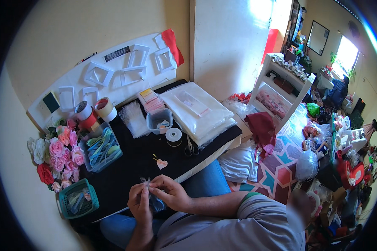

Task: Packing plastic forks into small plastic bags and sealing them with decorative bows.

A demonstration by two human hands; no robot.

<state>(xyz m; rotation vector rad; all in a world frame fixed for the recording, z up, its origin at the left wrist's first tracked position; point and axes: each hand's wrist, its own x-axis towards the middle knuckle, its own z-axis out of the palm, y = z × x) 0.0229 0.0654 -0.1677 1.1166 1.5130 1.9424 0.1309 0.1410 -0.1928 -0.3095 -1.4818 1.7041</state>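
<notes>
Near the table's front edge, my left hand (140,200) and my right hand (171,194) meet, fingertips pinched on the gathered neck of a small clear plastic bag (156,204). The bag hangs below the fingers, bluish inside; its contents are too small to tell. A pink heart-shaped tag (162,164) with a thin gold tie lies on the black cloth just beyond my hands. Further back are a white ribbon spool (173,134), a pair of scissors (191,148) and a clear tub (159,119) with small cards in it.
At the left stand a green basket (78,198), artificial roses (59,152), a bin of ribbons (100,148) and tape rolls (106,109). Stacked clear plastic sleeves (197,111) cover the back right. Beyond the table, piled goods crowd the floor; another person (338,93) is far off.
</notes>
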